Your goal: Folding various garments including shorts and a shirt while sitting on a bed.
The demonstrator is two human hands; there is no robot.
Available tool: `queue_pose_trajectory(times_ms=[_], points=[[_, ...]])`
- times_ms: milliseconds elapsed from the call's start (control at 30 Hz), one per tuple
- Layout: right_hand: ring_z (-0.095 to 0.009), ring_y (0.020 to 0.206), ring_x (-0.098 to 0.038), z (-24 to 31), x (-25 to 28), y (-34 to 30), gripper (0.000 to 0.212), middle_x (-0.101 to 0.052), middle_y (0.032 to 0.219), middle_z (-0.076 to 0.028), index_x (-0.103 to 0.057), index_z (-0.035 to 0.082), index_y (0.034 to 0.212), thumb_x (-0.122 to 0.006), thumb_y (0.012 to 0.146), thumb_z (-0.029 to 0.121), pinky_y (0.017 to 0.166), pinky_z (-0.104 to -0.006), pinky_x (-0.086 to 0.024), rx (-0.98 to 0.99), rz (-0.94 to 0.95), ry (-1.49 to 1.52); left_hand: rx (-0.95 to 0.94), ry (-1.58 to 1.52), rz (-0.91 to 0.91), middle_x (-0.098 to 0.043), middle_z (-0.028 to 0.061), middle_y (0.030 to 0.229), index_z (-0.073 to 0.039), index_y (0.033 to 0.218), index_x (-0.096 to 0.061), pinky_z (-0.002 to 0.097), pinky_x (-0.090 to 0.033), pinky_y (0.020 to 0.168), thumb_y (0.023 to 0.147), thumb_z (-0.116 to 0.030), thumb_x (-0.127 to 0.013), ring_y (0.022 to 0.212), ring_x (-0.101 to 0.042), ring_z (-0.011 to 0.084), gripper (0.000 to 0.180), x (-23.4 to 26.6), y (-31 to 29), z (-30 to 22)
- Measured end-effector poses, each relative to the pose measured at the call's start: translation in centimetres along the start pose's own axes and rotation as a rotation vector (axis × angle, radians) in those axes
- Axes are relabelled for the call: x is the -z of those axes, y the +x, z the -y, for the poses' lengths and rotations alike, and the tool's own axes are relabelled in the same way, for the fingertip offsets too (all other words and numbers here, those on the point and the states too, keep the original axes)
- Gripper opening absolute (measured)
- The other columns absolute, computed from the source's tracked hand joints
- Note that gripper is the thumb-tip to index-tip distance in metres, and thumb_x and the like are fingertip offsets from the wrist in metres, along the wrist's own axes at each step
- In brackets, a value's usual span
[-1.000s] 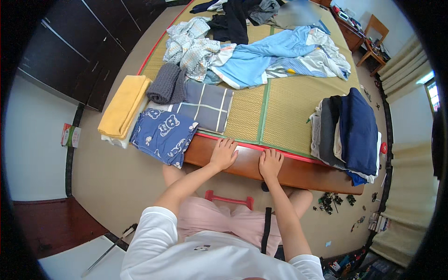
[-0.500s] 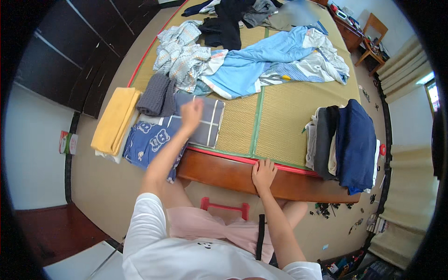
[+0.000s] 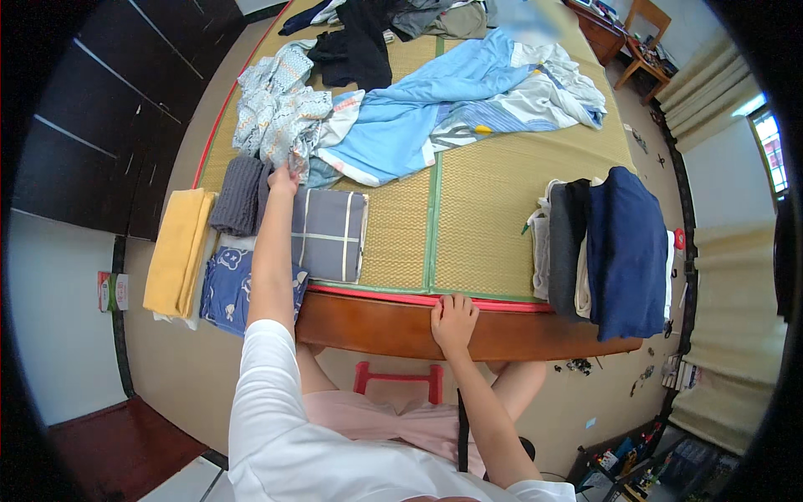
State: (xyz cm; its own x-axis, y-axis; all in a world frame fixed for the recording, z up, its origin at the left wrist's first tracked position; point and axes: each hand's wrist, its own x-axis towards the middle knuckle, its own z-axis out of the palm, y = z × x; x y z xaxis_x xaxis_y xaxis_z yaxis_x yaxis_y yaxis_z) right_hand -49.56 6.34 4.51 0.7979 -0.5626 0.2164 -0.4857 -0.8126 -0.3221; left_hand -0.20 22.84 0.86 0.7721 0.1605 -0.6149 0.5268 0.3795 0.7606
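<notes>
The patterned white cloth [image 3: 288, 105], crumpled at eleven o'clock on the bed [image 3: 493, 192], should handle light, limp and soft (hardly fragile), best pinched at its six-o'clock end. There the left hand [image 3: 284, 178], fingers narrowed, has arrived from above the checked grey cloth [image 3: 328, 243]; its grip I cannot tell. The right hand [image 3: 456, 322] stays loosely spread on the wooden edge [image 3: 376, 330].

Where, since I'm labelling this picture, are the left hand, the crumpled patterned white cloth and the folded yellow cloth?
Left hand [image 3: 284, 179]: head view, back of the hand.
Crumpled patterned white cloth [image 3: 280, 105]: head view, middle folds.
Folded yellow cloth [image 3: 177, 251]: head view, upper face.
</notes>
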Motion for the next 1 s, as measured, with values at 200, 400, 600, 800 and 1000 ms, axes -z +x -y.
queue_pose_trajectory(times_ms=[200,400,600,800,1000], points=[[-0.024,0.084,-0.045,-1.0,-0.1,-0.3,0.015,-0.048,0.083,-0.008,-0.054,0.007,0.081,-0.051,0.077,0.021,0.075,-0.0378,-0.033,-0.027,0.021,-0.041,-0.897,0.598,0.111,-0.056,0.0066,0.07,-0.001,0.076,-0.056,0.0277,-0.042,0.062,0.073,-0.01,-0.062,0.064,-0.052,0.0155,0.011,-5.2,-8.5,4.0],[-0.025,0.084,-0.045,-0.4,0.1,-0.1,0.015,-0.048,0.083,-0.008,-0.053,0.007,0.081,-0.051,0.076,0.021,0.075,-0.038,-0.033,-0.016,0.032,-0.034,-1.058,0.457,0.339,-0.055,0.0085,0.071,0.0,0.081,-0.054,0.0289,-0.041,0.062,0.074,-0.011,-0.061,0.064,-0.051,0.0186,0.015,-12.2,-20.5,6.0],[-0.025,0.085,-0.045,-0.5,-0.2,-0.3,0.016,-0.049,0.084,-0.008,-0.054,0.007,0.083,-0.05,0.076,0.021,0.075,-0.038,-0.033,-0.006,0.021,-0.053,-1.017,0.385,0.401,-0.051,0.0046,0.064,0.001,0.072,-0.052,0.0269,-0.039,0.056,0.074,-0.009,-0.061,0.058,-0.046,0.0127,0.013,-13.4,-25.7,8.0],[-0.025,0.091,-0.045,0.0,0.0,-0.3,0.02,-0.051,0.089,-0.009,-0.054,0.008,0.086,-0.048,0.077,0.024,0.078,-0.0395,-0.032,-0.04,0.138,-0.085,-0.709,-0.061,0.736,-0.052,0.0021,0.069,-0.002,0.074,-0.054,0.0243,-0.04,0.06,0.076,-0.007,-0.061,0.064,-0.049,0.011,0.009,-18.5,-43.0,8.2],[-0.03,0.114,-0.037,-0.4,0.0,-0.9,0.042,-0.05,0.117,-0.01,-0.051,0.007,0.109,-0.039,0.082,0.038,0.093,-0.0467,-0.021,-0.087,0.172,0.106,-0.195,0.257,1.712,-0.058,0.0023,0.08,-0.001,0.082,-0.055,0.0232,-0.044,0.068,0.076,-0.005,-0.061,0.077,-0.053,0.0072,0.009,-13.0,-47.7,16.4]])
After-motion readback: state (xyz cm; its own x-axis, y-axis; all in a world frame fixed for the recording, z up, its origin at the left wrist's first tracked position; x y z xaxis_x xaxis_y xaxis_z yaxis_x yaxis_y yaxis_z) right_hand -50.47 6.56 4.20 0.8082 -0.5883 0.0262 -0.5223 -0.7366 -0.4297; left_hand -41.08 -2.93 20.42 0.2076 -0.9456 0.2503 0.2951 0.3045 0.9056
